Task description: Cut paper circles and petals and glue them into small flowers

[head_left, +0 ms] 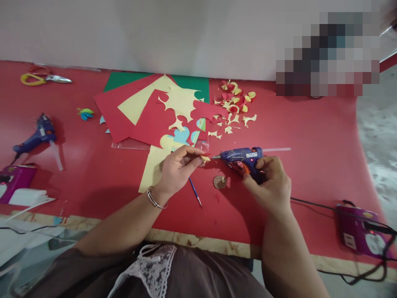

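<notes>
Near the middle of the red table, my left hand [180, 167] pinches a small folded paper piece [205, 158], yellow with some red. My right hand [269, 182] is wrapped round the handle of a blue hot glue gun [240, 156] with an orange trigger. Its nozzle points left, very close to the paper piece; whether they touch I cannot tell. A clear glue stick [277, 149] juts from the gun's back. Below the gun lies a small round brown disc [220, 182]. A thin blue brush [195, 193] rests beneath my left hand.
Red, yellow and green paper sheets [114, 111] lie overlapped at the back, with curled paper pieces [237, 97] and scraps to their right. Scissors [46, 78] and a second glue gun [40, 134] are at left. Purple power boxes [361, 229] sit on both sides, with cables.
</notes>
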Demonstrator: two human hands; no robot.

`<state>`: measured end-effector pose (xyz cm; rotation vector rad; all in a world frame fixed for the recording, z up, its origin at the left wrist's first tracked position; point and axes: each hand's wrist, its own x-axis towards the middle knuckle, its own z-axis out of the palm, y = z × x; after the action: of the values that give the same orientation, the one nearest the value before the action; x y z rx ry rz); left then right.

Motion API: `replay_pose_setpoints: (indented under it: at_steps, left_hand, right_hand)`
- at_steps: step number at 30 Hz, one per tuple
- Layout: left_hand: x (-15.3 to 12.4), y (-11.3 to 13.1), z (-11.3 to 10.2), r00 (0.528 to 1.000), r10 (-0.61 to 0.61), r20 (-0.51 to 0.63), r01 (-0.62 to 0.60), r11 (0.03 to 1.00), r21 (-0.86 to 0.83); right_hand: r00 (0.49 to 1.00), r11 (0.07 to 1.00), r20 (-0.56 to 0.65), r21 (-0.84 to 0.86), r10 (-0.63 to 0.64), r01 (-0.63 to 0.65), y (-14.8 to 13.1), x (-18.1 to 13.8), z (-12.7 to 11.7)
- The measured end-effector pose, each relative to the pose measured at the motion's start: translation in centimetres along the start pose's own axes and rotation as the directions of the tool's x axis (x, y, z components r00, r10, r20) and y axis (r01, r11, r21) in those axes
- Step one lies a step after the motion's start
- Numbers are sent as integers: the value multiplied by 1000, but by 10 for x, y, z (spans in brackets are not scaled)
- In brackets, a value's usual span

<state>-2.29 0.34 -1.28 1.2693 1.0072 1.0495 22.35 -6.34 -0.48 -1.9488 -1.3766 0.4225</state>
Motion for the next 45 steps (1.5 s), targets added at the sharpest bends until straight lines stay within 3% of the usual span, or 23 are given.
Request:
replay_pose_setpoints:
  at_steps: [10, 19, 24, 27, 33, 37, 41, 43, 45]
  left_hand:
    - [1, -2, -1, 981, -191, -37, 175, 950, -257]
    - [-2, 1, -3, 953, -302, 34, 297, 901, -317]
    - [-3, 2, -3, 933, -354, 70, 353, 858, -372]
    - [-3, 2, -3, 926, -368, 86, 371, 838, -400]
    - [-2, -1, -4, 928, -363, 82, 365, 845, -390]
    - [-1, 0, -5, 922, -375, 93, 379, 832, -405]
    - [-2, 4, -3, 909, -407, 92, 402, 797, -450]
    - [-2, 6, -2, 905, -418, 81, 405, 784, -470]
    - [-2, 8, -2, 902, -425, 78, 407, 776, -482]
  right_hand:
    - [983, 975, -93, 172, 156, -138, 25, 14, -1]
    - [892, 954, -356, -7, 277, -299, 43, 27, -17]
    - [909, 944, -302, -73, 287, -323, 43, 28, -23]
    - [899, 946, -346, -76, 270, -314, 43, 28, -20]
    - [908, 943, -308, -81, 284, -323, 53, 30, -18]
    - [929, 954, -334, -193, 158, -231, 45, 26, -20]
    - [946, 987, -320, -160, -57, 6, 17, 14, -9]
    - [964, 981, -189, -87, -188, 175, 0, 7, 2]
    - [944, 946, -65, -48, -324, 322, -15, 2, 11]
